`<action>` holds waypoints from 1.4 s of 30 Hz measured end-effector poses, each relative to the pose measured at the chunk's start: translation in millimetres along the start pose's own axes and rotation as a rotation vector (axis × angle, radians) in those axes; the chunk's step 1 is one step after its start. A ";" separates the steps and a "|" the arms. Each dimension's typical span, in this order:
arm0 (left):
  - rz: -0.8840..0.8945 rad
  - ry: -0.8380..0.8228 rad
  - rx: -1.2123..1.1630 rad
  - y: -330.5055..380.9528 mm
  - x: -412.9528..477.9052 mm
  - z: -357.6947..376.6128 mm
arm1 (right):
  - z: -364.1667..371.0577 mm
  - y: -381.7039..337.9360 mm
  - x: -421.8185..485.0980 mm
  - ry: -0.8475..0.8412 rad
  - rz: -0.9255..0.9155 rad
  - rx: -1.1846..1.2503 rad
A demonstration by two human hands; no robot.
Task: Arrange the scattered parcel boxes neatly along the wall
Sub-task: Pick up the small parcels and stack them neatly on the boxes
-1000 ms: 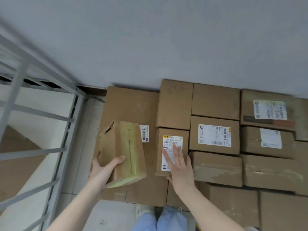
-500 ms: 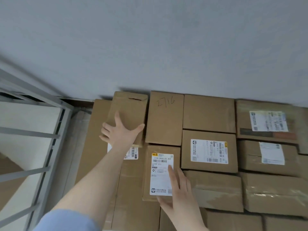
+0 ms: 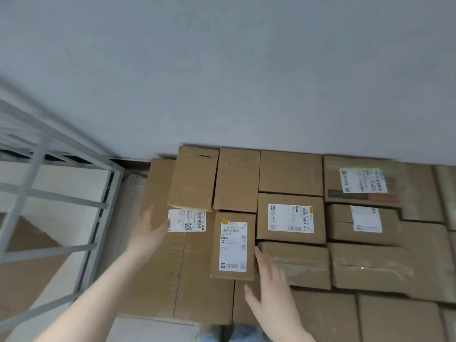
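Several brown cardboard parcel boxes lie packed against the grey wall (image 3: pixel 222 70). A small plain box (image 3: pixel 192 177) rests at the back left, on top of a large flat box (image 3: pixel 158 267) that carries a white label. Beside it sits a box marked "2716" (image 3: pixel 237 178). A narrow box with a long white label (image 3: pixel 233 245) lies in front of that one. My left hand (image 3: pixel 148 230) hovers open over the large box, just below the small plain box and apart from it. My right hand (image 3: pixel 269 290) is open beside the labelled narrow box's right edge.
A grey metal railing (image 3: pixel 49 193) stands on the left over a stairwell. More labelled boxes (image 3: pixel 291 218) fill the right side out to the frame edge. A strip of floor (image 3: pixel 153 329) and blue trouser legs (image 3: pixel 237 335) show at the bottom.
My left hand set the small plain box down at the back left against the wall, then let go and drew back. My right hand slid off the labelled box's top to its right side.
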State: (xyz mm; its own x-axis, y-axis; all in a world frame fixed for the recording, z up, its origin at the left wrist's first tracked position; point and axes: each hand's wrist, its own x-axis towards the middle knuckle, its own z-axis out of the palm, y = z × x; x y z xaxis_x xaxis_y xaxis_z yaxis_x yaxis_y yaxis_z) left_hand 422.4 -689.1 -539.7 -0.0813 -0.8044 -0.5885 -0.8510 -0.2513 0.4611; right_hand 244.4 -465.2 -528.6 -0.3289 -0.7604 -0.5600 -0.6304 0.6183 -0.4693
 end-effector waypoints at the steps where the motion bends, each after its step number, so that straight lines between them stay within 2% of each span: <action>1: 0.004 -0.044 0.096 -1.4 -18.1 -15.5 | -18.8 -7.9 -4.2 0.020 0.013 0.019; 4: 0.090 -0.155 0.294 8.4 -72.9 -63.1 | -88.5 -37.5 -20.1 0.074 0.036 0.066; 9: 0.229 -0.173 0.388 58.8 -161.2 -160.4 | -208.2 -84.9 -66.0 0.152 0.020 0.087; 13: 0.282 -0.003 0.375 88.0 -213.9 -232.2 | -269.4 -97.1 -118.8 0.156 0.060 0.072; 16: 0.372 0.078 0.321 95.7 -269.9 -252.7 | -298.6 -100.9 -184.7 0.221 0.063 0.104; 23: 0.582 0.075 0.241 126.5 -449.6 -264.2 | -365.4 -91.3 -380.4 0.279 0.007 0.106; 27: 0.648 -0.014 0.266 140.9 -538.2 -269.5 | -396.2 -79.8 -467.5 0.164 0.025 0.062; 31: 0.697 0.005 0.291 155.9 -612.8 -280.9 | -429.2 -72.4 -529.2 0.075 -0.022 -0.002; 34: 0.704 0.026 0.342 170.3 -655.1 -280.2 | -443.3 -64.5 -553.8 0.077 -0.095 -0.032; 37: 0.779 0.075 0.373 200.1 -695.1 -261.3 | -454.2 -44.6 -580.6 0.143 -0.164 0.039; 42: 0.973 0.086 0.477 296.0 -760.1 -135.1 | -487.2 94.5 -659.5 0.332 -0.162 0.148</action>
State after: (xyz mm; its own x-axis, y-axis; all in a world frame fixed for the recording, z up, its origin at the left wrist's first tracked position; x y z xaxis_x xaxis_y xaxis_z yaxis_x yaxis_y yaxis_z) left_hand 302.3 -224.9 133.9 -0.8093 -0.5849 -0.0538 -0.5566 0.7345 0.3882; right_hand 59.1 -2.1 129.1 -0.4586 -0.8582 -0.2307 -0.5929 0.4889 -0.6399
